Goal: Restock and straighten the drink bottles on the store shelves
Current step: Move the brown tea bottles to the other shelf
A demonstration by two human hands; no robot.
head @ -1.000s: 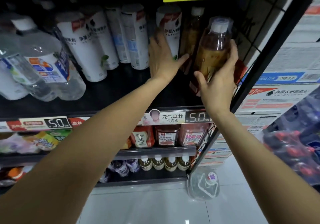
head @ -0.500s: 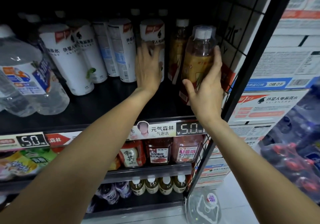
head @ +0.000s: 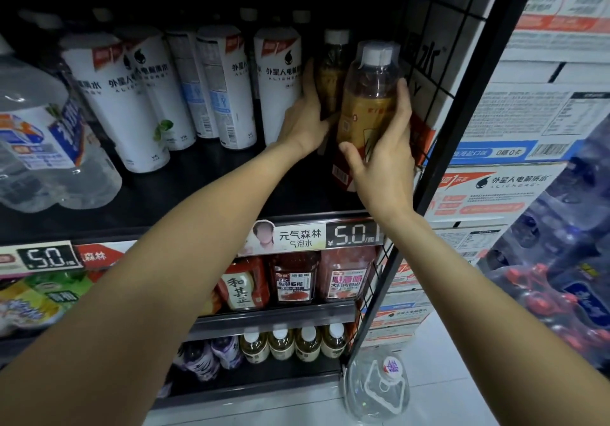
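Still seating a brown bottle at the shelf's right edge, right hand wrapped round it, left hand holding its neighbour; straightening left.

Right hand wraps front brown bottle; left hand on rear bottle.

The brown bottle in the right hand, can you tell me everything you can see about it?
The brown bottle is clear plastic with a white cap under a clear wrap, brownish drink inside, and a gold and red label with a barcode low down. It stands nearly upright at the right end of the shelf, beside the wire side panel. The right hand wraps around it. Behind it stands a similar bottle, which the left hand touches.
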